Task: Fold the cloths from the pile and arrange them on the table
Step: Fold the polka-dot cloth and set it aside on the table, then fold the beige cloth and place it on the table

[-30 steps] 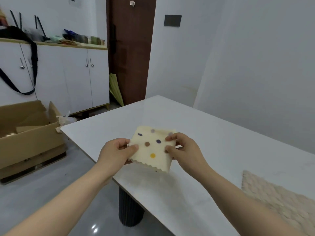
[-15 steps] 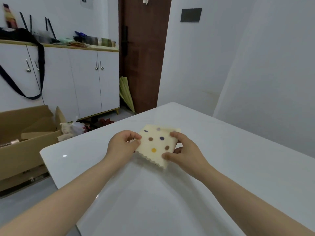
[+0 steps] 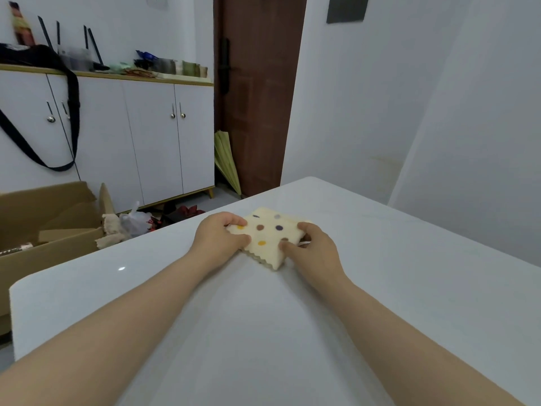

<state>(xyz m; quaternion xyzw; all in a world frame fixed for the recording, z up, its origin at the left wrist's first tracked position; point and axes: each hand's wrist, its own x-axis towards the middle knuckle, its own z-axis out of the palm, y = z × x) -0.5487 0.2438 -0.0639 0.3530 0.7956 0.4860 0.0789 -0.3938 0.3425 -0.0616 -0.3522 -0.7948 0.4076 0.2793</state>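
The head view looks down over a wide, glossy white table (image 3: 380, 303) that fills most of the lower picture, with a white two-door cabinet (image 3: 152, 136) against the far wall, a dark brown door (image 3: 257, 92) beside it and an open brown cardboard box (image 3: 44, 218) on the floor at the left. Near the far left corner of the table lies the one task item in sight, a small cream folded cloth with coloured dots and a zigzag edge (image 3: 268, 237); it appears to rest flat on the surface, or very nearly so. Judging by its compact square shape, the folding of this cloth looks finished and the step in hand is setting it in its place. No pile and no other folded cloths show here, so how many are left cannot be told. Both forearms stretch forward from the lower corners and converge on the cloth. The left hand (image 3: 218, 237) curls over the cloth's left edge, thumb on top and fingers tucked at the side, pinching it. The right hand (image 3: 314, 250) grips the right edge likewise, its thumb pressing the top face near a brown dot, its fingers partly hidden behind the cloth.
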